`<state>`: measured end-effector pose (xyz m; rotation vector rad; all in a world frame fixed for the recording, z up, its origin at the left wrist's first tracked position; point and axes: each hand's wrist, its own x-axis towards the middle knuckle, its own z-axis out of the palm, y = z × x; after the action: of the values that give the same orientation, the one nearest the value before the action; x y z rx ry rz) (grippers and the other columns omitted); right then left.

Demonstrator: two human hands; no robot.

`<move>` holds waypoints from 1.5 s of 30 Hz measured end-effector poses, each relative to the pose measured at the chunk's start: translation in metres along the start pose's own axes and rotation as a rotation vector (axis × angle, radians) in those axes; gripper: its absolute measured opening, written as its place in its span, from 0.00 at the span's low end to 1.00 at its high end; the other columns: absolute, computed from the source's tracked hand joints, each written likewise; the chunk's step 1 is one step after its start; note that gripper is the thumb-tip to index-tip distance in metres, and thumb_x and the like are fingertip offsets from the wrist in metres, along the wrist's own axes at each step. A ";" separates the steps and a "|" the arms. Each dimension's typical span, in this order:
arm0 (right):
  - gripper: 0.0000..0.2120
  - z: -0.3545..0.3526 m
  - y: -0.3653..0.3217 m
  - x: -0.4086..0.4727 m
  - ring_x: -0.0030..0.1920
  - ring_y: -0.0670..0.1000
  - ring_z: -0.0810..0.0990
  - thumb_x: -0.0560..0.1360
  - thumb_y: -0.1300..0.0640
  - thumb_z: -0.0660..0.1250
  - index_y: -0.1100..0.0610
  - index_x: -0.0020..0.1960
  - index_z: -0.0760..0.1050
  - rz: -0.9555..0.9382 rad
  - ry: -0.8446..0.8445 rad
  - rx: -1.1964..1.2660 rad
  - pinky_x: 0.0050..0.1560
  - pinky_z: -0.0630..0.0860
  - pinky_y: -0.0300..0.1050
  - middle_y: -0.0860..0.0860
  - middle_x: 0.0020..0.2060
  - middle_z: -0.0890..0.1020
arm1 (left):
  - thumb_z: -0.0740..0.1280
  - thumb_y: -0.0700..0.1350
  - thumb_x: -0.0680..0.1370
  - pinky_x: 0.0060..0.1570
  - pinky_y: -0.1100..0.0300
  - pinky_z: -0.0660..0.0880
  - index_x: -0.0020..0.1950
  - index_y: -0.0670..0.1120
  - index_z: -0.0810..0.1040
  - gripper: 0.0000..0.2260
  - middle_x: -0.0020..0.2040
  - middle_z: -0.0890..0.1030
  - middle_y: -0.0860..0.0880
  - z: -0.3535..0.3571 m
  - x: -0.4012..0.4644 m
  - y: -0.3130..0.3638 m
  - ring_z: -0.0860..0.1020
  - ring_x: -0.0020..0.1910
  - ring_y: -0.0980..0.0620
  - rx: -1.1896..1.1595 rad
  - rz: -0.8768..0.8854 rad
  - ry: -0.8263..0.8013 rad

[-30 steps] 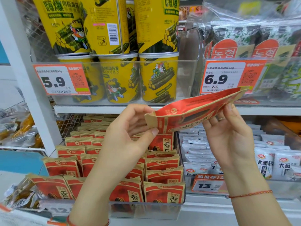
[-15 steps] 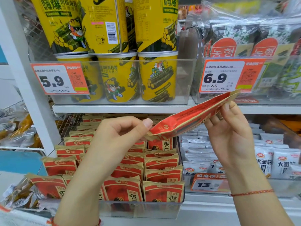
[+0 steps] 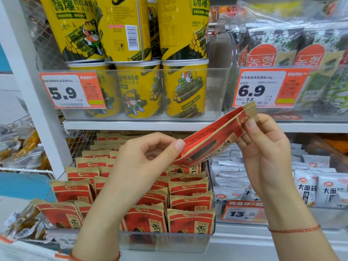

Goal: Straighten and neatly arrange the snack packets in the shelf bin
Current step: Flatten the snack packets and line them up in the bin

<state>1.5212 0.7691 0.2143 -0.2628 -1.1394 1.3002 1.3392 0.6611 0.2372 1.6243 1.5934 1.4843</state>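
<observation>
A: Shelves of a shop fill the view: yellow cans (image 3: 185, 87) above, and a clear shelf bin (image 3: 165, 240) full of red snack packets (image 3: 190, 221) below at 6 o'clock.

B: What differs from a moment ago?

A: One red packet (image 3: 212, 140) in the hands is tilted more steeply now. Its top edge has gone up toward 1 o'clock, in front of the 6.9 price tag (image 3: 263, 87).

B: And the grip?

A: The left hand (image 3: 143, 162) pinches the lower corner of the packet between thumb and curled fingers. The right hand (image 3: 267, 147) pinches the upper end, thumb in front. The packet is in the air above the bin, not touching the rows.
</observation>
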 end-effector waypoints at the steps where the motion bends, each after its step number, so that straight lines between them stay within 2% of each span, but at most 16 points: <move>1: 0.03 0.003 0.001 -0.002 0.40 0.47 0.79 0.68 0.54 0.68 0.52 0.40 0.80 -0.009 -0.002 -0.005 0.47 0.77 0.40 0.49 0.38 0.82 | 0.66 0.59 0.70 0.46 0.67 0.77 0.46 0.54 0.85 0.13 0.43 0.85 0.58 0.001 0.000 0.000 0.83 0.45 0.58 -0.003 -0.003 -0.017; 5: 0.02 0.012 0.004 -0.008 0.40 0.46 0.77 0.70 0.52 0.71 0.50 0.42 0.80 -0.072 -0.056 -0.146 0.46 0.76 0.39 0.46 0.37 0.81 | 0.70 0.59 0.73 0.50 0.68 0.77 0.52 0.56 0.83 0.12 0.48 0.85 0.59 0.007 0.000 0.002 0.82 0.50 0.60 -0.062 0.016 -0.052; 8: 0.05 0.021 0.004 -0.012 0.39 0.43 0.78 0.73 0.60 0.69 0.51 0.42 0.78 -0.098 -0.062 -0.236 0.42 0.76 0.36 0.44 0.36 0.81 | 0.72 0.57 0.73 0.47 0.67 0.77 0.53 0.58 0.83 0.10 0.48 0.85 0.58 0.012 -0.002 0.004 0.83 0.49 0.59 -0.080 0.087 -0.034; 10: 0.03 0.029 0.002 -0.015 0.37 0.42 0.79 0.71 0.61 0.69 0.54 0.42 0.77 -0.108 -0.076 -0.239 0.41 0.76 0.35 0.44 0.34 0.82 | 0.74 0.55 0.72 0.45 0.63 0.80 0.51 0.58 0.83 0.09 0.45 0.85 0.57 0.015 -0.003 0.006 0.84 0.46 0.57 -0.080 0.130 0.044; 15: 0.11 0.037 -0.006 -0.018 0.38 0.46 0.82 0.67 0.63 0.74 0.54 0.46 0.76 -0.031 -0.083 -0.203 0.40 0.78 0.36 0.49 0.37 0.85 | 0.71 0.49 0.70 0.39 0.58 0.81 0.44 0.55 0.84 0.04 0.38 0.86 0.53 0.019 -0.001 0.007 0.84 0.39 0.54 -0.163 0.150 0.191; 20: 0.10 0.037 -0.009 -0.016 0.39 0.45 0.83 0.67 0.63 0.70 0.55 0.47 0.77 0.003 -0.110 -0.200 0.41 0.78 0.36 0.48 0.38 0.85 | 0.69 0.51 0.72 0.38 0.59 0.80 0.42 0.54 0.86 0.06 0.37 0.86 0.53 0.021 0.000 0.007 0.84 0.38 0.55 -0.194 0.139 0.270; 23: 0.08 0.038 -0.010 -0.017 0.38 0.44 0.83 0.68 0.63 0.71 0.56 0.46 0.78 -0.006 -0.117 -0.183 0.39 0.77 0.35 0.47 0.37 0.85 | 0.68 0.53 0.73 0.38 0.62 0.79 0.43 0.55 0.86 0.07 0.37 0.86 0.53 0.023 0.001 0.006 0.84 0.38 0.56 -0.228 0.115 0.314; 27: 0.06 0.037 -0.009 -0.017 0.37 0.44 0.82 0.69 0.64 0.69 0.54 0.42 0.79 -0.032 -0.121 -0.191 0.39 0.78 0.36 0.47 0.36 0.85 | 0.68 0.53 0.72 0.38 0.62 0.79 0.40 0.57 0.86 0.07 0.38 0.86 0.53 0.026 0.001 0.009 0.84 0.39 0.55 -0.275 0.071 0.322; 30: 0.08 0.035 -0.010 -0.016 0.37 0.44 0.82 0.68 0.65 0.69 0.52 0.39 0.81 -0.044 -0.140 -0.198 0.40 0.77 0.36 0.46 0.35 0.84 | 0.68 0.54 0.72 0.37 0.55 0.80 0.38 0.54 0.86 0.09 0.36 0.85 0.50 0.027 0.001 0.010 0.84 0.38 0.52 -0.266 0.049 0.352; 33: 0.08 0.034 -0.011 -0.015 0.38 0.44 0.82 0.67 0.64 0.74 0.50 0.38 0.82 -0.048 -0.154 -0.206 0.41 0.77 0.37 0.46 0.35 0.84 | 0.68 0.55 0.72 0.41 0.45 0.79 0.38 0.50 0.85 0.11 0.36 0.85 0.44 0.027 0.001 0.010 0.83 0.38 0.41 -0.241 0.050 0.365; 34: 0.07 0.033 -0.011 -0.015 0.38 0.45 0.82 0.66 0.61 0.75 0.50 0.39 0.82 -0.048 -0.156 -0.207 0.41 0.78 0.37 0.46 0.35 0.84 | 0.68 0.55 0.72 0.41 0.46 0.80 0.38 0.50 0.85 0.10 0.36 0.85 0.45 0.027 0.001 0.010 0.83 0.39 0.41 -0.247 0.047 0.361; 38: 0.05 0.032 -0.009 -0.015 0.36 0.45 0.81 0.64 0.56 0.74 0.47 0.38 0.80 0.018 -0.126 -0.179 0.39 0.78 0.38 0.47 0.34 0.83 | 0.68 0.53 0.72 0.38 0.63 0.79 0.39 0.55 0.86 0.08 0.37 0.86 0.52 0.027 0.001 0.011 0.84 0.38 0.55 -0.292 0.047 0.342; 45: 0.03 0.039 -0.007 -0.016 0.33 0.45 0.80 0.70 0.57 0.67 0.56 0.39 0.74 0.089 -0.032 -0.202 0.36 0.79 0.38 0.48 0.31 0.82 | 0.68 0.52 0.72 0.40 0.65 0.78 0.41 0.57 0.86 0.07 0.38 0.86 0.54 0.027 0.002 0.010 0.84 0.39 0.57 -0.302 0.066 0.323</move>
<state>1.4982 0.7370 0.2297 -0.4472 -1.3006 1.2713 1.3669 0.6700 0.2372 1.3297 1.3919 1.9939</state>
